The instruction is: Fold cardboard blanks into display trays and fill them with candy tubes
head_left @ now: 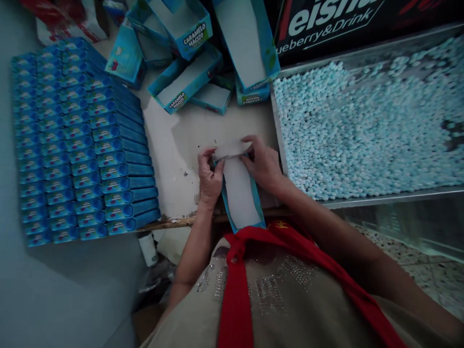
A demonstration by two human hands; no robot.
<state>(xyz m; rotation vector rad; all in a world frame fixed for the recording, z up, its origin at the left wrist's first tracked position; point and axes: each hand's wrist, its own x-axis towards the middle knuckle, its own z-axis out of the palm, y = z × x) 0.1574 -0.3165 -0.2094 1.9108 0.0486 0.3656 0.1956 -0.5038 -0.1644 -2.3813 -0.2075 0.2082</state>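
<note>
L hand (209, 180), R hand (264, 164) close tog., fingers (253, 139) bent, both pinching, forearms (195, 241) fwd

This looks like a small candy-packing workshop: a metal tray (362, 200) spread with pale-blue candies (362, 140) lies at the bench's (174, 164) right edge, open cartons (195, 41) printed "CARAMELO MACIZO" crowd its far edge, and rows of slim blue packs (85, 157) stand stacked along its left edge.

The light is dim, edges seemingly stretched.

"CARAMELO MACIZO" — boxes (184, 78); "Drink" — panel (331, 30)
</note>
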